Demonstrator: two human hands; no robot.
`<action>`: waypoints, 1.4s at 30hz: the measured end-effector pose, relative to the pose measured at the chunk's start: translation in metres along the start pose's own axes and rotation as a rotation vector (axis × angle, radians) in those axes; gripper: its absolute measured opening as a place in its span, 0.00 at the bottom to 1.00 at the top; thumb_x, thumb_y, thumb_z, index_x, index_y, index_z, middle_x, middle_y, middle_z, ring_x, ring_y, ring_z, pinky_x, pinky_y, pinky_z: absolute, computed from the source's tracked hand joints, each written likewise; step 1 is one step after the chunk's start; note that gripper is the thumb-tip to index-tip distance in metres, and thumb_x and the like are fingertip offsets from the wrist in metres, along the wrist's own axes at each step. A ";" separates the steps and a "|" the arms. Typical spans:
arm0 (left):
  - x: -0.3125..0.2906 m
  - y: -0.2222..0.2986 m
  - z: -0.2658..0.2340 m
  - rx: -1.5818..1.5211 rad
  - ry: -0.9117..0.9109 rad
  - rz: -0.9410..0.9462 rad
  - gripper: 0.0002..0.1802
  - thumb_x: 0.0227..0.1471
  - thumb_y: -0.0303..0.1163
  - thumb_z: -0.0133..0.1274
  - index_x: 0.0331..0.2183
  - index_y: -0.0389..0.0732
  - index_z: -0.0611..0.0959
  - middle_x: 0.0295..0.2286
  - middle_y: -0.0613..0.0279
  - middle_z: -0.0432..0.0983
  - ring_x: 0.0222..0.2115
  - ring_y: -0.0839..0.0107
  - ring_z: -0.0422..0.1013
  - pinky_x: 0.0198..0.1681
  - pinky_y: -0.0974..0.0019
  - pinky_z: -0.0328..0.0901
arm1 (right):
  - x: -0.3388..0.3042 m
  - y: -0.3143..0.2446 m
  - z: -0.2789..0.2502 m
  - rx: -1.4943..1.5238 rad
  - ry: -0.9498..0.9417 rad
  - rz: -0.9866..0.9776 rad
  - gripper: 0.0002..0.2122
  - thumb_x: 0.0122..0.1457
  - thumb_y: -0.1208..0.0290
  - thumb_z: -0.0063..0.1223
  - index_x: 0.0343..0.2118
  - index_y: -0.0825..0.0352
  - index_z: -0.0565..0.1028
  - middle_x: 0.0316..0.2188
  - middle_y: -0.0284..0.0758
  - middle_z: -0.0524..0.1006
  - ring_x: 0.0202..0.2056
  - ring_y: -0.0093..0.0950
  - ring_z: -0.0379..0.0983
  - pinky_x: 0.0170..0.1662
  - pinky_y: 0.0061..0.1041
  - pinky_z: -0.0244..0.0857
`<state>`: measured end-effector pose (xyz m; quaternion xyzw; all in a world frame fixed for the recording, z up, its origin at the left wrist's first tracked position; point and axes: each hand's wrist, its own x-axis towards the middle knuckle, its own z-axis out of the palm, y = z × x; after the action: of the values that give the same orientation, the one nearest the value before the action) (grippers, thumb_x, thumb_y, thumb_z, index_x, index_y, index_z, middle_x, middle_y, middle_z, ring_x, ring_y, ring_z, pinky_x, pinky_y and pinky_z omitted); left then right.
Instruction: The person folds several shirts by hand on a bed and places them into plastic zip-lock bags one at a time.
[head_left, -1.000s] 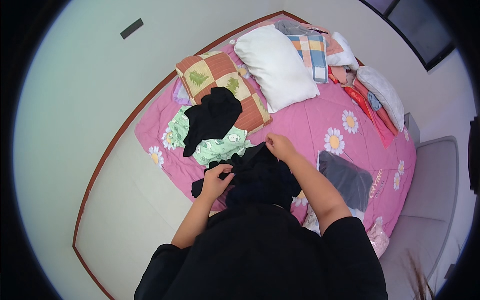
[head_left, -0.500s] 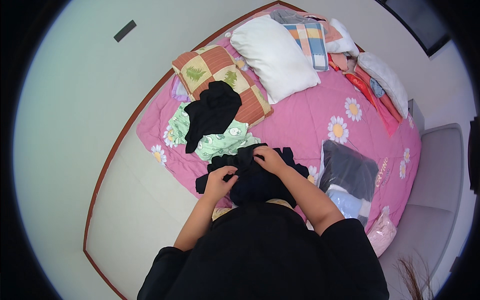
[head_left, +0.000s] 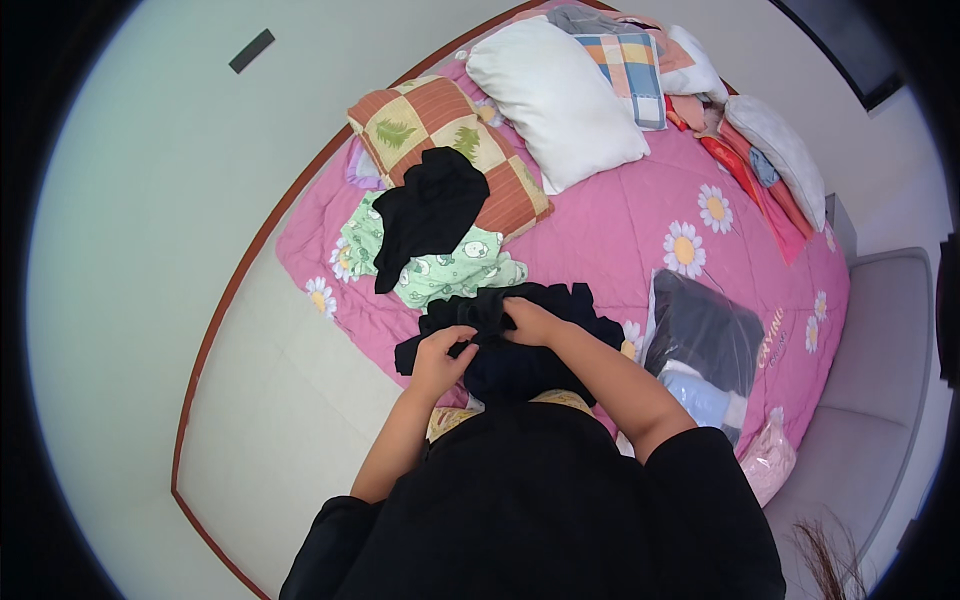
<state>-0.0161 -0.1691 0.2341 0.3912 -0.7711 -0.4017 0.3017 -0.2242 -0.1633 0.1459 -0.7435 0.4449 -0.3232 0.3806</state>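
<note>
A dark black garment (head_left: 530,372) lies bunched and gathered on the near edge of the bed, right in front of my body. My left hand (head_left: 438,362) is at its left part, thumb and fingers curled together on the cloth. At the upper middle of the garment, my right hand (head_left: 532,322) grips a fold, its fingertips partly hidden in the fabric. The two hands are a short way apart, with a raised fold of cloth between them. Just beyond, a second black garment (head_left: 432,205) rests crumpled over a pale green patterned cloth (head_left: 462,268).
A pink daisy-print quilt (head_left: 590,235) covers the bed. A checked leaf-print pillow (head_left: 420,108) and a white pillow (head_left: 555,105) lie farther off. Clothes in a clear plastic bag (head_left: 705,335) sit to the right, near a grey headboard (head_left: 875,360). More pillows and clothes lie far right.
My right hand has drawn slightly toward me and its fingers sit deeper in the garment's folds. My left hand stays on the cloth. The whole view has shifted a little.
</note>
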 end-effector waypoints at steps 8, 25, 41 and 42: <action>-0.011 -0.004 -0.003 -0.003 0.049 -0.044 0.13 0.34 0.21 0.57 0.30 0.35 0.77 0.26 0.57 0.74 0.26 0.69 0.72 0.31 0.72 0.66 | 0.006 0.001 -0.008 -0.350 -0.148 0.236 0.10 0.40 0.76 0.48 0.29 0.69 0.69 0.31 0.44 0.71 0.34 0.41 0.68 0.39 0.37 0.62; -0.017 -0.005 -0.004 -0.049 0.055 -0.056 0.13 0.34 0.19 0.56 0.29 0.34 0.77 0.25 0.58 0.74 0.26 0.71 0.71 0.32 0.73 0.65 | 0.010 0.013 0.017 -0.531 -0.072 0.585 0.15 0.37 0.68 0.57 0.31 0.69 0.72 0.32 0.45 0.72 0.37 0.41 0.68 0.40 0.35 0.63; -0.010 -0.010 -0.003 0.041 0.144 0.009 0.11 0.34 0.20 0.55 0.28 0.34 0.76 0.24 0.58 0.73 0.25 0.70 0.70 0.30 0.72 0.65 | -0.034 0.015 -0.057 -0.475 0.293 0.634 0.09 0.40 0.78 0.48 0.28 0.71 0.67 0.27 0.48 0.71 0.32 0.45 0.68 0.36 0.37 0.62; -0.009 -0.010 -0.001 0.057 0.139 0.063 0.11 0.35 0.20 0.55 0.28 0.34 0.75 0.23 0.59 0.73 0.25 0.72 0.70 0.30 0.72 0.64 | -0.037 0.015 -0.059 -0.585 0.290 0.639 0.08 0.40 0.79 0.47 0.27 0.71 0.67 0.27 0.48 0.71 0.32 0.45 0.68 0.36 0.37 0.62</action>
<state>-0.0073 -0.1652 0.2250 0.4019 -0.7714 -0.3418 0.3557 -0.2936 -0.1513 0.1572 -0.5923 0.7732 -0.1509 0.1688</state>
